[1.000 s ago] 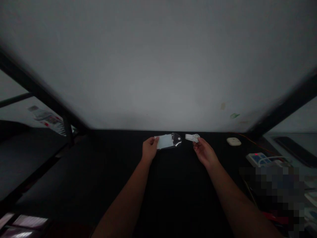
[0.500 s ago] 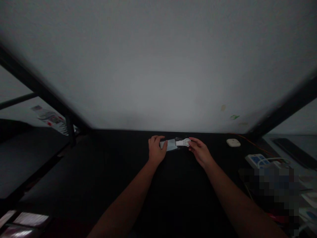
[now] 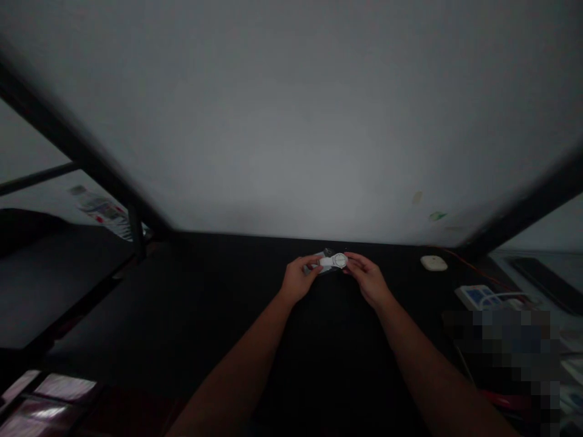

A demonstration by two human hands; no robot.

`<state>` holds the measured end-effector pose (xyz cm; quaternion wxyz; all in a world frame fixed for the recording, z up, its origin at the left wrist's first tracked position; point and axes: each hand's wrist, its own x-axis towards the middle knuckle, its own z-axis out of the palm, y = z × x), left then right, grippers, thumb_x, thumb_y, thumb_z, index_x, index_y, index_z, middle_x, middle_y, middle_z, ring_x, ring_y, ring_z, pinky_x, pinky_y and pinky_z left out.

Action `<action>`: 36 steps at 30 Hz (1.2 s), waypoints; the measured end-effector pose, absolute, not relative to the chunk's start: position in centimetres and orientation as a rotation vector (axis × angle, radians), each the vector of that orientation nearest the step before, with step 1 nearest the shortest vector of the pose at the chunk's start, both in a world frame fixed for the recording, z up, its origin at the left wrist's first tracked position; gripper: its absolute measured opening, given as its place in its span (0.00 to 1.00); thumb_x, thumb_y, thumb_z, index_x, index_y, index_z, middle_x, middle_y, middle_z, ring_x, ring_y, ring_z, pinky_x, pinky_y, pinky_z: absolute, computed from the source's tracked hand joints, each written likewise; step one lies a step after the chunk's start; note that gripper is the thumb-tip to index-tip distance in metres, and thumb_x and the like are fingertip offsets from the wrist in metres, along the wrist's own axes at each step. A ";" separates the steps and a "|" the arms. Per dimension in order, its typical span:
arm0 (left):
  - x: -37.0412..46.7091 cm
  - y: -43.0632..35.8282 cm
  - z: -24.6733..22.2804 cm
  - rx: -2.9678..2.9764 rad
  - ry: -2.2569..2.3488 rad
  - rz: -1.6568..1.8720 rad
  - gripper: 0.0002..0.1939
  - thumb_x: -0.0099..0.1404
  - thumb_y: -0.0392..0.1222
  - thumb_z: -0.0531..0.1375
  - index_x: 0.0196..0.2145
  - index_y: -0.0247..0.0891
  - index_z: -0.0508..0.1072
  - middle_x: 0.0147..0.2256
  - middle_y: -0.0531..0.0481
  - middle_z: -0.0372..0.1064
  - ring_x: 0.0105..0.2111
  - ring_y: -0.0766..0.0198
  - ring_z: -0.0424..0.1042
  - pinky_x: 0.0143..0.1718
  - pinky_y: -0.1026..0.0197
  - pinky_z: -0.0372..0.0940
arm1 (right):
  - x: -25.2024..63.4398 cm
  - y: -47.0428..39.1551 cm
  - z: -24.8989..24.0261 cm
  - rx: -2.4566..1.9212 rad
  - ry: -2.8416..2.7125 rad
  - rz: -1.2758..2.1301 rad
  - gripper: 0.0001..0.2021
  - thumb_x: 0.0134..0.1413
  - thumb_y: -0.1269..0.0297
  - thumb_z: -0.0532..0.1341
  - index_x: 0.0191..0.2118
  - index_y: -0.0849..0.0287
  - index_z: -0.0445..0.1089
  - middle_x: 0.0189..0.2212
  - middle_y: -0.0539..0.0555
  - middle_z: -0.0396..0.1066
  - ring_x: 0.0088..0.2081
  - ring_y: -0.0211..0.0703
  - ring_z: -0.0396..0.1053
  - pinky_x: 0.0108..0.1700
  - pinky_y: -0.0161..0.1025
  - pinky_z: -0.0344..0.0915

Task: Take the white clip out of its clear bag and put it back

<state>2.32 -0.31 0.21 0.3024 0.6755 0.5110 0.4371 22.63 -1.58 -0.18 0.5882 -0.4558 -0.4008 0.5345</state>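
A white wristwatch with a round dial and a white strap lies between my hands near the far edge of the black table. My right hand pinches the watch at its dial end. My left hand has its thumb and fingers closed on the far end of the strap. Under and behind the strap shows a clear plastic sleeve, partly hidden by the watch and my left fingers.
To the right sit a white earbud case, a white and blue power strip with cables and a dark keyboard-like slab. A pale wall rises behind the black table. Dark metal frame bars stand at the left.
My left hand has moved right, from the plastic sleeve to the watch strap, and its fingers have closed. My right hand stays at the dial. The view has shifted slightly.
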 end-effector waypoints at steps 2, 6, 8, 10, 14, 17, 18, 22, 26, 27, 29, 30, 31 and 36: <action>2.3 -0.3 0.2 1.754 1.337 1.173 0.14 0.59 0.38 0.66 0.44 0.41 0.81 0.35 0.49 0.78 0.29 0.64 0.71 0.31 0.63 0.65 | 22.7 -1.6 -0.2 -1.079 -0.991 1.225 0.18 0.41 0.54 0.73 0.41 0.52 0.79 0.39 0.54 0.80 0.40 0.47 0.74 0.39 0.42 0.69; 2.3 -0.2 0.2 1.702 1.311 1.192 0.14 0.58 0.38 0.66 0.43 0.41 0.81 0.35 0.49 0.79 0.29 0.65 0.71 0.29 0.63 0.64 | 22.7 -1.7 -0.2 -1.135 -1.085 1.159 0.18 0.44 0.57 0.70 0.44 0.52 0.78 0.40 0.54 0.80 0.38 0.46 0.73 0.36 0.40 0.66; 2.2 -0.1 0.2 1.694 1.294 1.204 0.13 0.58 0.39 0.66 0.43 0.41 0.81 0.36 0.48 0.79 0.29 0.65 0.70 0.29 0.63 0.64 | 22.7 -1.8 -0.2 -1.146 -1.111 1.143 0.18 0.46 0.58 0.69 0.45 0.52 0.77 0.40 0.55 0.80 0.38 0.46 0.73 0.35 0.39 0.65; 2.2 -0.1 0.2 1.686 1.278 1.211 0.13 0.58 0.39 0.66 0.42 0.40 0.81 0.36 0.48 0.79 0.29 0.65 0.70 0.29 0.63 0.63 | 22.7 -1.8 -0.2 -1.147 -1.123 1.148 0.18 0.46 0.59 0.68 0.46 0.53 0.77 0.41 0.55 0.80 0.38 0.46 0.74 0.35 0.39 0.65; 2.1 -0.1 0.1 1.671 1.265 1.210 0.14 0.57 0.40 0.66 0.42 0.40 0.81 0.35 0.48 0.78 0.28 0.66 0.69 0.28 0.63 0.62 | 22.8 -1.9 -0.2 -1.135 -1.139 1.158 0.19 0.46 0.61 0.67 0.47 0.53 0.77 0.41 0.55 0.80 0.40 0.48 0.74 0.37 0.40 0.66; 2.1 -0.1 0.2 1.651 1.274 1.204 0.15 0.57 0.41 0.66 0.43 0.40 0.81 0.34 0.49 0.78 0.27 0.66 0.68 0.27 0.64 0.61 | 23.0 -1.9 -0.4 -1.133 -1.159 1.165 0.20 0.46 0.61 0.67 0.49 0.52 0.77 0.41 0.55 0.80 0.41 0.49 0.75 0.38 0.41 0.66; 2.1 -0.1 0.3 1.644 1.281 1.198 0.15 0.57 0.42 0.66 0.43 0.39 0.81 0.34 0.49 0.78 0.26 0.66 0.67 0.27 0.64 0.61 | 23.0 -1.9 -0.4 -1.136 -1.162 1.168 0.21 0.46 0.61 0.67 0.49 0.53 0.77 0.41 0.55 0.80 0.41 0.49 0.75 0.38 0.41 0.67; 2.1 0.0 0.4 1.648 1.294 1.185 0.15 0.58 0.42 0.66 0.43 0.39 0.81 0.34 0.49 0.79 0.26 0.66 0.68 0.26 0.64 0.61 | 22.9 -1.9 -0.5 -1.139 -1.168 1.187 0.23 0.47 0.60 0.67 0.52 0.53 0.76 0.43 0.55 0.80 0.42 0.50 0.76 0.42 0.44 0.69; 2.1 0.1 0.3 1.652 1.300 1.176 0.14 0.58 0.43 0.66 0.42 0.38 0.81 0.34 0.47 0.80 0.27 0.64 0.70 0.28 0.63 0.64 | 22.7 -1.9 -0.6 -1.111 -1.182 1.184 0.26 0.44 0.58 0.70 0.52 0.53 0.75 0.45 0.55 0.79 0.47 0.52 0.76 0.51 0.49 0.69; 2.2 0.1 0.3 1.650 1.307 1.175 0.13 0.59 0.43 0.66 0.42 0.38 0.81 0.35 0.46 0.80 0.27 0.64 0.71 0.29 0.62 0.64 | 22.6 -1.8 -0.6 -1.122 -1.191 1.173 0.26 0.43 0.58 0.70 0.52 0.53 0.75 0.45 0.55 0.80 0.47 0.52 0.76 0.52 0.49 0.69; 2.2 0.1 0.2 1.651 1.318 1.179 0.13 0.59 0.44 0.65 0.41 0.37 0.81 0.36 0.45 0.80 0.28 0.63 0.72 0.30 0.61 0.65 | 22.4 -1.9 -0.6 -1.177 -1.217 1.131 0.26 0.42 0.56 0.71 0.51 0.55 0.76 0.42 0.56 0.80 0.45 0.52 0.77 0.50 0.49 0.70; 2.3 0.1 0.2 1.655 1.322 1.181 0.13 0.60 0.46 0.65 0.41 0.38 0.81 0.35 0.45 0.80 0.28 0.62 0.72 0.30 0.61 0.64 | 22.4 -1.9 -0.6 -1.211 -1.237 1.102 0.25 0.43 0.55 0.71 0.50 0.56 0.77 0.41 0.56 0.81 0.42 0.52 0.77 0.48 0.49 0.70; 2.3 0.0 0.2 1.661 1.326 1.184 0.13 0.61 0.47 0.64 0.40 0.38 0.81 0.35 0.46 0.80 0.28 0.62 0.72 0.30 0.62 0.64 | 22.4 -1.9 -0.6 -1.243 -1.259 1.071 0.25 0.43 0.53 0.70 0.49 0.57 0.77 0.39 0.56 0.81 0.40 0.51 0.77 0.46 0.48 0.71; 2.4 -0.3 0.6 1.744 1.363 1.152 0.16 0.65 0.51 0.58 0.32 0.37 0.78 0.27 0.51 0.74 0.26 0.64 0.67 0.28 0.63 0.60 | 22.1 -2.3 -0.1 -1.384 -1.383 0.898 0.21 0.49 0.46 0.64 0.38 0.59 0.80 0.26 0.54 0.78 0.27 0.46 0.72 0.31 0.40 0.67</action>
